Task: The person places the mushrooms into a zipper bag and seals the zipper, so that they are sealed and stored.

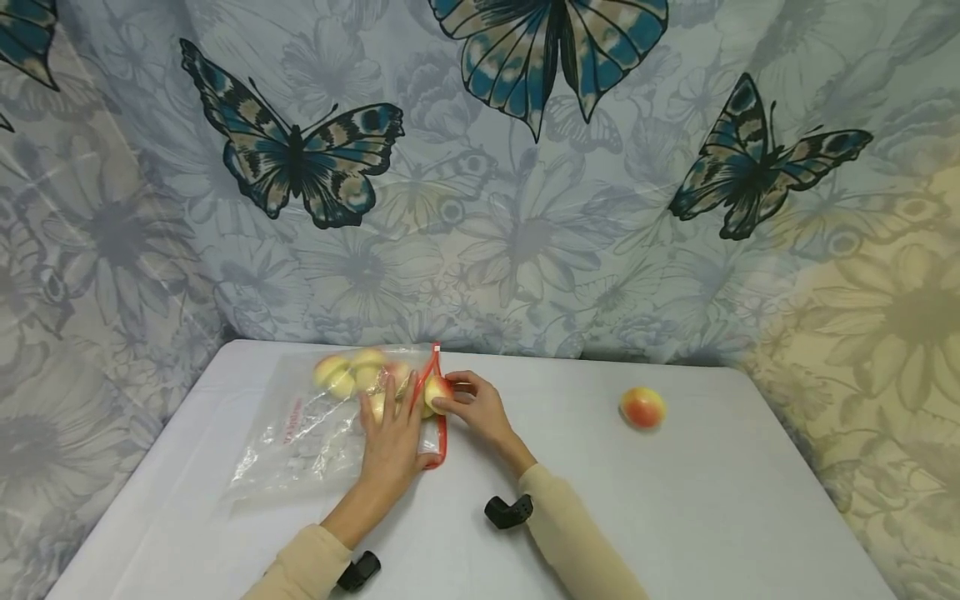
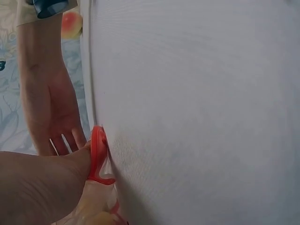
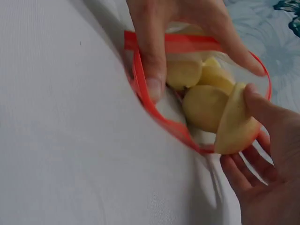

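A clear zip bag with a red-edged mouth lies flat on the table, several yellow-and-red apple-like fruits inside it. My left hand rests on the bag with fingers extended and spread. In the right wrist view its thumb presses on the lower red edge, and the mouth gapes between thumb and fingers. Another yellow-and-red fruit, with a flat-looking side, is pinched between the thumb and fingers of my right hand, right at the mouth. It overlaps the yellow fruits behind it.
One more red-and-yellow fruit sits on the white-covered table, to the right of both hands. Behind the table hangs a butterfly-print cloth. A black wrist device is on the right sleeve, another by the left.
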A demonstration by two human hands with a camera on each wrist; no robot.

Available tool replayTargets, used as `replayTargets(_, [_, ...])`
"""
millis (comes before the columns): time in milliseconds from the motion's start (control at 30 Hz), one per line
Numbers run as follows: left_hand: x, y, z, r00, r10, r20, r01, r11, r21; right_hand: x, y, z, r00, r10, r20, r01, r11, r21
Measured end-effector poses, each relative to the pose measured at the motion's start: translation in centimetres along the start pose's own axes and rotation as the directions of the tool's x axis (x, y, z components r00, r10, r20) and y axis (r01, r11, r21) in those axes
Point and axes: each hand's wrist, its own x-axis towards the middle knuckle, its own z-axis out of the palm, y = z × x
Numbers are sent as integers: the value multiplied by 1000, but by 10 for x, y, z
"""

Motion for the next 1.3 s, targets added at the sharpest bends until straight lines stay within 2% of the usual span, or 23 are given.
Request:
replayTargets(100, [0,1,-1,1000,3,11,-3,1000,7,-1,1,6,999,13,-36,-13,1000,-16])
replayTargets(167, [0,2,-2,1000,3,18,-3,1000,15,-2,2,7,1000,16,-27,-17,1000,-13])
replayTargets(200, [0,2,-3,1000,3,20,-4,1000,22,-2,4,8,1000,16,-19,-16,1000,-10])
replayTargets(367, [-1,2,-4,1000,17,10,-18,998,63,-14,-22,6,999,-4,54,2,1000,21])
replayTargets(500, [0,2,-4,1000,24,-3,-24,997,71,-16,-26,10,997,-13,79,11,1000,23])
replayTargets(833, [1,1,-1,1000,18,-7,-18,998,59,-6,5,19,997,-14,69,13,1000,18])
replayTargets(967, [1,1,-1,1000,19,2,-19,997,77,-7,3,12,996,-21,83,25,998,-50])
replayTargets(1067, [1,1,-1,1000,17,19,-19,996,88,-8,-6,2,995,-36,88,48,988,-143])
replayTargets(1300, [1,1,-2,999,15,36,-18,996,91,-9,-35,-38,989,-120,88,144,920,-364])
